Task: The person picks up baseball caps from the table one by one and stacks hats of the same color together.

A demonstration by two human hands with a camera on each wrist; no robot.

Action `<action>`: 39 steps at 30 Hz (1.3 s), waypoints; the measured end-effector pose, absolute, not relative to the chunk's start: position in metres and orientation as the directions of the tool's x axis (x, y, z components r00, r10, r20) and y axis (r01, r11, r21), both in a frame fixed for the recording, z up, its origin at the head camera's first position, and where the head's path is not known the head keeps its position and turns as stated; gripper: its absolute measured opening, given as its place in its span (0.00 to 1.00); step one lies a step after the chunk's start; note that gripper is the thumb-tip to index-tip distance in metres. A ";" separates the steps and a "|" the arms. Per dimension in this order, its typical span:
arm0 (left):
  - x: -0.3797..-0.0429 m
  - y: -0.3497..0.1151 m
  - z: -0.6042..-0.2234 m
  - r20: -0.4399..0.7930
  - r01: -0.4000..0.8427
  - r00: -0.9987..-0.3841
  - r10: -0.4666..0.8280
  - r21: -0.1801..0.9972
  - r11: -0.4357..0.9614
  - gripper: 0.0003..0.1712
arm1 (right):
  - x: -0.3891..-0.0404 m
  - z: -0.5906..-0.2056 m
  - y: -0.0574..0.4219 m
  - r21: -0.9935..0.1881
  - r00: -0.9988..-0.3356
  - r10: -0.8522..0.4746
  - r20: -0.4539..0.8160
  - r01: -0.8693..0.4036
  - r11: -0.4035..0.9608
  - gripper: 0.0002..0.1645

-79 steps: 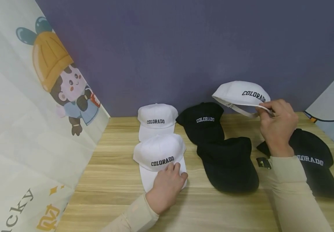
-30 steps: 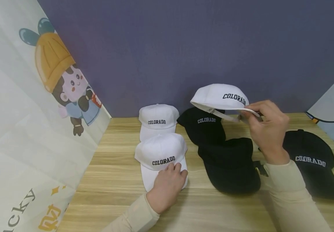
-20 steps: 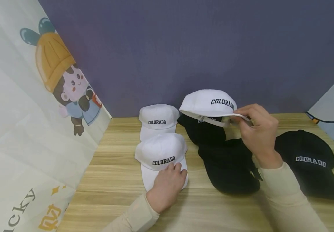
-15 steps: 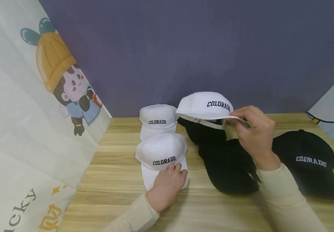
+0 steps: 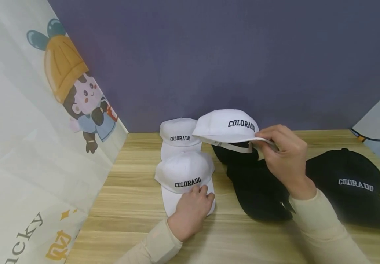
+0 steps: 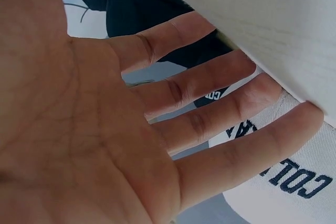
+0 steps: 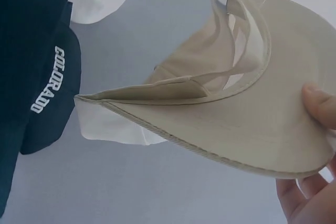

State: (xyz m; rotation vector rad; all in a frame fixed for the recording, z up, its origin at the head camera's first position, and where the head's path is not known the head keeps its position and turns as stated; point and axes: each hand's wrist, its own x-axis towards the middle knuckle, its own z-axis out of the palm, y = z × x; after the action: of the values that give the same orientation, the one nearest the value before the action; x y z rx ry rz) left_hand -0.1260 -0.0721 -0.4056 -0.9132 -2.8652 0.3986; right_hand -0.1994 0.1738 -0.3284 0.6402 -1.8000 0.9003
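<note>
By its brim, a white COLORADO cap (image 5: pixel 226 126) hangs in the air from my right hand (image 5: pixel 284 157), thumb on the underside. The right wrist view shows the inside of this cap (image 7: pixel 210 72), with its back strap and the pinching thumb. My left hand (image 5: pixel 191 211) rests on the brim of the front white cap (image 5: pixel 185 170). In the left wrist view its fingers (image 6: pixel 236 153) reach out fairly straight, tips at the seam between brim and crown. Behind lies another white cap (image 5: pixel 180 132), partly covered by the raised one.
Beneath the raised cap sits a black cap (image 5: pixel 239 156), mostly hidden. In front of it lies another black cap (image 5: pixel 259 194), and a third black cap (image 5: pixel 351 183) stands at the right. A purple-grey wall (image 5: pixel 226 55) closes off the back of the wooden table (image 5: pixel 120 212).
The right hand has carried the raised white cap left and down, now over the back black cap and overlapping the back white one in view. The left hand stays put.
</note>
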 end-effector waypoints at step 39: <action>-0.125 -0.072 -0.414 0.223 0.540 -0.771 0.596 -0.267 0.798 0.25 | -0.180 -0.339 0.134 -0.127 -0.270 -0.281 0.921 -0.890 0.439 0.06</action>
State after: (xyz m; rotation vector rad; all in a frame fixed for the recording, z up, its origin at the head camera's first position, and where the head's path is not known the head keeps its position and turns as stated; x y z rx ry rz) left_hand -0.1248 -0.0721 -0.4144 -0.8716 -2.6905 0.2699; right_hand -0.1801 0.1341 -0.3391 1.0050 -1.7837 0.8419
